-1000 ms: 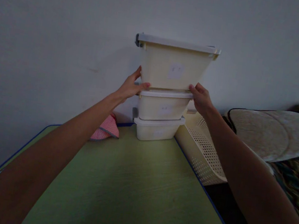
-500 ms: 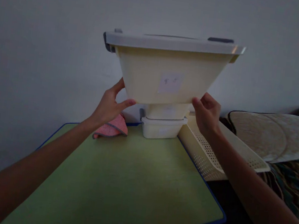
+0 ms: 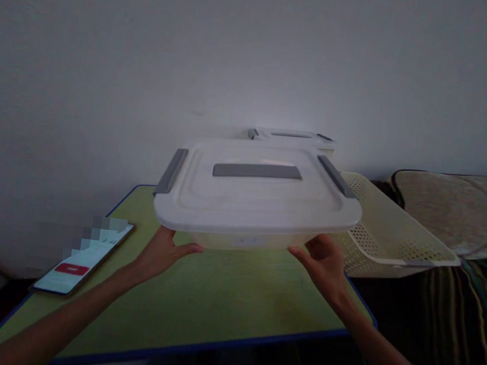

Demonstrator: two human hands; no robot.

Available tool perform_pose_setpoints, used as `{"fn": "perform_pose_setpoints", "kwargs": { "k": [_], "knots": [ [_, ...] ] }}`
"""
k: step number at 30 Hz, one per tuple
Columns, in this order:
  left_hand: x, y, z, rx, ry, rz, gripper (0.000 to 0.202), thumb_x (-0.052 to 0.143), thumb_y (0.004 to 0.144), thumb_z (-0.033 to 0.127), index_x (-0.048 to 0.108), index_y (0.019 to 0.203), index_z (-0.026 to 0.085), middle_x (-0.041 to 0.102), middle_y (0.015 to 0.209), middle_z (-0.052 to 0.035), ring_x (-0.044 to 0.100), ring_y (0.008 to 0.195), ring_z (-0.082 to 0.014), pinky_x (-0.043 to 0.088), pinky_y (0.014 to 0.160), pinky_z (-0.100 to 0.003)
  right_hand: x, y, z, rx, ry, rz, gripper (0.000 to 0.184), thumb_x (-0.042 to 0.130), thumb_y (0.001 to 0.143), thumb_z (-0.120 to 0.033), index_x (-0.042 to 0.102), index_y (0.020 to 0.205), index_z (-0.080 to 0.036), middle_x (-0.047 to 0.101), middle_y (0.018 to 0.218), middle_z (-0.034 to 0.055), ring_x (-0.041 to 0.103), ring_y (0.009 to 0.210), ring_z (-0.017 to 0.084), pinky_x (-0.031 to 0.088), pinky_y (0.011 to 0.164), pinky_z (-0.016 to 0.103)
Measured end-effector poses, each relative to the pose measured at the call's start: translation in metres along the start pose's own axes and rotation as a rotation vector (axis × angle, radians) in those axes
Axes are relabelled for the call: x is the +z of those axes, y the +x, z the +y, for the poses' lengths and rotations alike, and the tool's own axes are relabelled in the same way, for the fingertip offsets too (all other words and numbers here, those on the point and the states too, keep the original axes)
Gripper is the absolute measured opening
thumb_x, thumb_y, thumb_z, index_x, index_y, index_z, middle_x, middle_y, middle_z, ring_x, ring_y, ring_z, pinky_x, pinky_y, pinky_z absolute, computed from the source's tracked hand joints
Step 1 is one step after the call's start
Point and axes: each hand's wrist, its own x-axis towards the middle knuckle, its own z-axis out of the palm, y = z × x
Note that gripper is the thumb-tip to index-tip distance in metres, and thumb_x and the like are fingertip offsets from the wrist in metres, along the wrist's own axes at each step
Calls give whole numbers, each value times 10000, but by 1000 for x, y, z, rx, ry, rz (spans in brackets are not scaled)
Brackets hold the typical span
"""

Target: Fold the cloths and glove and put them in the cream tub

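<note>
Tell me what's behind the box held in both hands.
Behind the held box show another box's lid and, rightward, a perforated basket; the other box's lower body and anything beneath are covered.

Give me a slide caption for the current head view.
Left hand and right hand hold a lidded box over a green table, phone at left.

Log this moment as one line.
left hand: holding lidded bin | right hand: holding lidded bin | lidded bin: above green table | behind it: second bin
</note>
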Motion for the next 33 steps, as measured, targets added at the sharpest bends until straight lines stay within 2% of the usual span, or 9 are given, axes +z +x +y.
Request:
{"fn": "perform_pose_setpoints", "kwargs": {
  "k": [5, 9, 12, 16, 20, 26, 30, 33],
  "knots": [
    [17, -12, -30, -38, -66, -78, 584, 721, 499, 530, 631, 947, 166, 673, 1016, -110, 521, 1126, -338, 324, 1019, -494, -5, -20, 25, 109, -70, -24, 375, 797, 557, -307, 662, 896, -222, 699, 979, 45, 644, 940, 246, 471, 934, 476],
    [28, -12, -52, -16, -226, -99, 673, 734, 504, 539, 596, 1033, 146, 622, 1141, -142, 496, 1158, -338, 323, 1023, -482, -3, -26, 38, 143, -62, -36, 420, 773, 596, -314, 653, 987, -217, 662, 1092, 60, 606, 1028, 256, 456, 951, 471],
    [31, -13, -61, -34, -320, -101, 620, 736, 557, 481, 576, 1067, 166, 590, 1203, -127, 459, 1208, -314, 316, 1041, -451, 0, -28, 43, 175, -47, -41, 444, 768, 601, -320, 647, 1017, -224, 639, 1141, 60, 589, 1059, 262, 452, 955, 468],
    [33, -19, -62, -153, -310, -121, 528, 784, 509, 400, 615, 969, 203, 660, 1080, -90, 513, 1147, -329, 317, 1040, -487, -1, -30, 48, 237, -81, -56, 391, 785, 574, -320, 666, 937, -235, 681, 1041, 47, 616, 1007, 267, 456, 947, 479],
    [36, -23, -59, -230, -312, -223, 464, 790, 502, 350, 639, 924, 231, 700, 975, -62, 585, 1038, -345, 372, 996, -521, -6, -32, 51, 283, -96, -45, 401, 809, 533, -296, 656, 899, -233, 685, 1031, 57, 618, 1005, 283, 453, 943, 499],
    [43, -25, -66, -226, -236, -179, 461, 816, 393, 246, 658, 825, 289, 691, 984, -22, 566, 1072, -353, 387, 1011, -465, -8, -33, 50, 366, -160, -55, 425, 830, 483, -294, 652, 857, -201, 700, 979, 93, 637, 962, 306, 475, 909, 509],
    [40, -25, -67, -233, -228, -243, 513, 798, 403, 237, 658, 895, 268, 683, 985, -9, 550, 1102, -343, 416, 975, -376, -10, -34, 50, 426, -213, -92, 370, 829, 464, -268, 644, 774, -191, 717, 860, 96, 667, 855, 305, 516, 835, 505],
    [32, -22, -64, -247, -351, -288, 604, 805, 369, 237, 640, 949, 254, 681, 1017, -44, 539, 1109, -363, 433, 945, -421, -21, -31, 49, 451, -186, -134, 403, 829, 443, -238, 654, 804, -205, 719, 855, 69, 670, 846, 287, 508, 849, 503]
  ]
}}
